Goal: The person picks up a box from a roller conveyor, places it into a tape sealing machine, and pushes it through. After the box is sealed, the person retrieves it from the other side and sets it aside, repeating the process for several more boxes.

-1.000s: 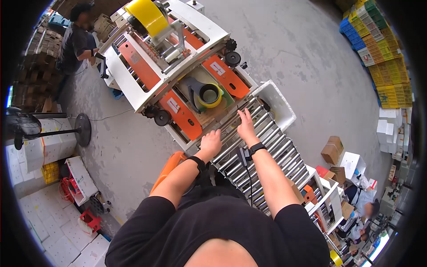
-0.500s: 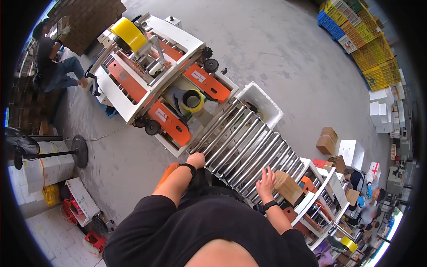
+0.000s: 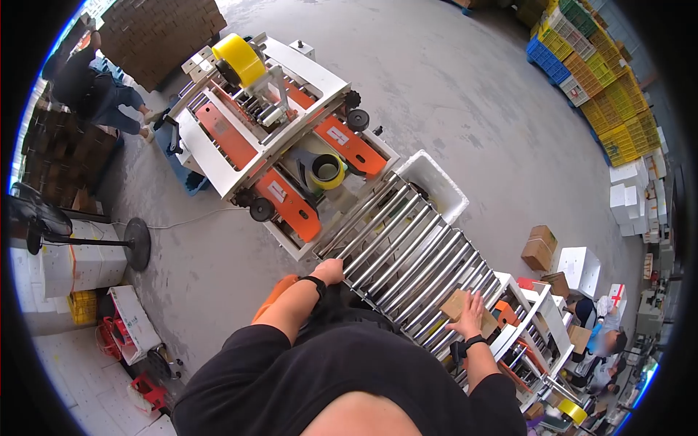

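My left hand point(image 3: 329, 271) is closed at the near left edge of the roller conveyor point(image 3: 414, 251), and what its fingers grip, if anything, is hidden. Spread over a brown cardboard box point(image 3: 454, 306), my right hand point(image 3: 471, 317) appears to touch its top; the fingers are apart. The box lies on the rollers at their right end, beside a white and orange machine point(image 3: 520, 327). A larger taping machine point(image 3: 276, 123) with a yellow tape roll point(image 3: 239, 59) stands at the conveyor's other end.
A white foam bin point(image 3: 454, 202) stands behind the conveyor. At left are a fan point(image 3: 137, 244) and a person point(image 3: 102, 98) near stacked cardboard. Yellow crates point(image 3: 618, 109) line the right; other people point(image 3: 607, 341) are at lower right.
My right hand has moved right, from beside the box to over it. The person at the left has shifted and stands more upright. The whole view has moved slightly.
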Demonstrator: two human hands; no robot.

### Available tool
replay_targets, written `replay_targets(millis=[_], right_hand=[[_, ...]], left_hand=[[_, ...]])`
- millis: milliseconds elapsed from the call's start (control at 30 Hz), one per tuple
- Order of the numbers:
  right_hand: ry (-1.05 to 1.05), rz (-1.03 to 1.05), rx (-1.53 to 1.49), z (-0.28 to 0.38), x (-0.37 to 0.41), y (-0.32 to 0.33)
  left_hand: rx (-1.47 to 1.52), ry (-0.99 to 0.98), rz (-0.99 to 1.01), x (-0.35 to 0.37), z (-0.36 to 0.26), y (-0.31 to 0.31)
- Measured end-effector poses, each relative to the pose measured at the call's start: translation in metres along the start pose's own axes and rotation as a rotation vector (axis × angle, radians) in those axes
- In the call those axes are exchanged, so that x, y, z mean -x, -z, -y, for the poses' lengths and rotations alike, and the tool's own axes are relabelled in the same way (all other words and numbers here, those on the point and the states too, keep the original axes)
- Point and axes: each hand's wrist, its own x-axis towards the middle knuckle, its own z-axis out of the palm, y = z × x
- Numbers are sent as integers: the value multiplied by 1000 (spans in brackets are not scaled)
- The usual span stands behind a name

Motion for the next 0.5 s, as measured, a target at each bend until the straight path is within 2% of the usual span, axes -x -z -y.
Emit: replay_targets(millis=[67, 167, 267, 333, 433, 500], right_hand=[[-101, -94, 84, -18, -1, -28], [-193, -54, 61, -2, -9, -10], [-275, -118, -46, 37, -19, 8], [-184, -156, -43, 66, -24, 11], [132, -237, -46, 124, -30, 14], [291, -171, -20, 170, -31, 27]], left_hand=[[36, 64, -12, 0, 13, -1], [30, 121, 8, 8, 27, 2], [27, 127, -16, -2, 46, -11], [43, 124, -15, -1, 47, -12], [62, 89, -7, -10, 53, -21], [57, 62, -10, -11, 53, -21]])
